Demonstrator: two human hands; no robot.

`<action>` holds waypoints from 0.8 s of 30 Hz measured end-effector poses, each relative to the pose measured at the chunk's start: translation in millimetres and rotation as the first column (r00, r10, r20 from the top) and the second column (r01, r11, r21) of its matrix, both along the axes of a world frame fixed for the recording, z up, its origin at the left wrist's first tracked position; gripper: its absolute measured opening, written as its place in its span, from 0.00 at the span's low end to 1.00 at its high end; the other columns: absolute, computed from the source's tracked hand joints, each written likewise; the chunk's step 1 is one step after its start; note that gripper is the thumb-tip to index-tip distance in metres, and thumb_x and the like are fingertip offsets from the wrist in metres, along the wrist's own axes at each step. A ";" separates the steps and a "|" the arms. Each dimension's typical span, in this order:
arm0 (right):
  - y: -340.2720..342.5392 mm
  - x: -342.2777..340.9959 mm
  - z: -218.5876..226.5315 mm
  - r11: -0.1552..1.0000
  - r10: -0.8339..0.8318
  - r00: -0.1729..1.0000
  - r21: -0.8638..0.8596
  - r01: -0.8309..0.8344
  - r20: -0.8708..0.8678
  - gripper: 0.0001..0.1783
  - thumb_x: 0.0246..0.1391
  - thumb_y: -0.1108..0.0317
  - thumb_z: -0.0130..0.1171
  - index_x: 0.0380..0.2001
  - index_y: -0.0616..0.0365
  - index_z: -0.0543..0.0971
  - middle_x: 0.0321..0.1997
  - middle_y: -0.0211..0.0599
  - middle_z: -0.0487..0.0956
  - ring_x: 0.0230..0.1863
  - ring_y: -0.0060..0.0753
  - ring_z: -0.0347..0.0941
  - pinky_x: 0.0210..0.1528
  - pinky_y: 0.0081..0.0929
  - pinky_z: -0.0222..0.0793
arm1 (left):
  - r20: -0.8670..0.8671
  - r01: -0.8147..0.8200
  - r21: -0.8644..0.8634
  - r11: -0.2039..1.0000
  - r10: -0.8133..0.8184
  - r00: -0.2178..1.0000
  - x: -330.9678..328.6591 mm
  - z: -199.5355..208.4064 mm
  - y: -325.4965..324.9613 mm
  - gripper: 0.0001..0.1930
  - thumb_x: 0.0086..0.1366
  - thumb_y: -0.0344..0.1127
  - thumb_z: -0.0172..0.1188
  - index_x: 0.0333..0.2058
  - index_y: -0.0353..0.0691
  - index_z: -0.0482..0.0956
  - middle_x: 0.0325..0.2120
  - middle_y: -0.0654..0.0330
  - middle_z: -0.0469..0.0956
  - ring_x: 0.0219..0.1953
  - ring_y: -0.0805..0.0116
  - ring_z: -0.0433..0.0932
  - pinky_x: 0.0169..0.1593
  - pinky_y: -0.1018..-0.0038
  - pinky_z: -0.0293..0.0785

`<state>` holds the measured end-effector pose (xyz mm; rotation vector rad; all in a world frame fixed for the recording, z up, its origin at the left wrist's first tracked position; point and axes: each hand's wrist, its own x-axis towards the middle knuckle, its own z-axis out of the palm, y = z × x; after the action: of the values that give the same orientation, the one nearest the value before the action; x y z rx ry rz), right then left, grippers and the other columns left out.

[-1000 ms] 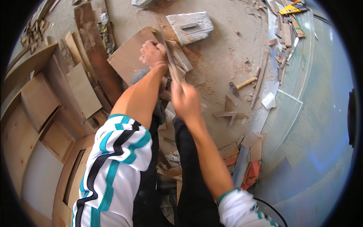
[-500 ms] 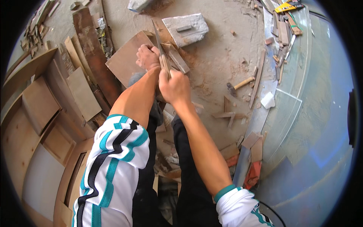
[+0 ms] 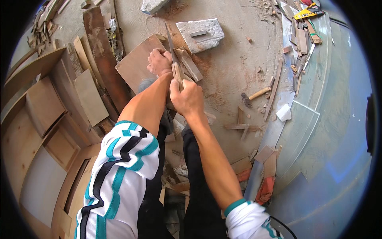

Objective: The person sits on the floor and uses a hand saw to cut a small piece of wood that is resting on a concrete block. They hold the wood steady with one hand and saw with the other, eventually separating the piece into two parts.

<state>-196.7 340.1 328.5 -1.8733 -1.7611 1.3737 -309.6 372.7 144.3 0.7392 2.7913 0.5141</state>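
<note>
Right hand just left of centre, fist closed round the wooden handle of a hand saw; blade runs up toward 12 o'clock, tip near the stone block. Left hand just beyond it at 11 o'clock, fingers curled and pressing down on a narrow wood strip where it lies over a flat plywood board. Saw blade stands between left hand and strip, touching or just beside both; can't tell if teeth are in the wood. Both forearms come up from the lower edge and nearly meet at the saw.

At 3 o'clock from the hands: hammer on the dusty floor, well apart, with small offcuts nearer, toward 4 o'clock. At 12 o'clock: grey stone block with a small wood piece on top, just past the saw tip. At 10 o'clock: long dark plank leaning across stacked panels. Far at 1 o'clock: clutter of scraps along a glass sheet
</note>
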 end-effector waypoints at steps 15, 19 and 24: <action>11.5 -1.9 19.8 0.995 -0.042 0.999 -0.088 0.039 -0.029 0.25 0.62 0.54 0.55 0.21 0.66 0.76 0.21 0.61 0.75 0.28 0.66 0.75 0.28 0.48 0.68 | -0.022 0.015 0.032 0.999 -0.014 1.000 -0.8 -3.5 -9.4 0.09 0.56 0.42 0.54 0.34 0.50 0.78 0.36 0.65 0.79 0.45 0.59 0.76 0.47 0.52 0.67; -50.3 14.0 111.2 0.999 0.039 0.999 -0.016 -0.039 -0.019 0.20 0.61 0.56 0.59 0.22 0.62 0.76 0.20 0.56 0.76 0.23 0.64 0.76 0.24 0.46 0.70 | -0.093 0.024 0.034 0.999 -0.021 0.995 -17.0 -17.5 -0.1 0.10 0.56 0.43 0.54 0.34 0.51 0.78 0.36 0.65 0.79 0.45 0.59 0.77 0.47 0.52 0.67; -60.1 45.2 114.7 0.995 -0.062 0.996 -0.081 0.057 -0.057 0.18 0.61 0.60 0.57 0.23 0.62 0.77 0.20 0.57 0.76 0.21 0.61 0.74 0.25 0.43 0.70 | -0.087 0.020 0.017 1.000 -0.018 0.996 1.6 -1.5 -7.0 0.09 0.56 0.43 0.54 0.34 0.52 0.78 0.36 0.65 0.79 0.45 0.60 0.77 0.45 0.52 0.67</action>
<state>-151.4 279.9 443.2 -1.8884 -1.6326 1.4811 -308.0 365.7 142.8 0.8095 2.8599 0.5165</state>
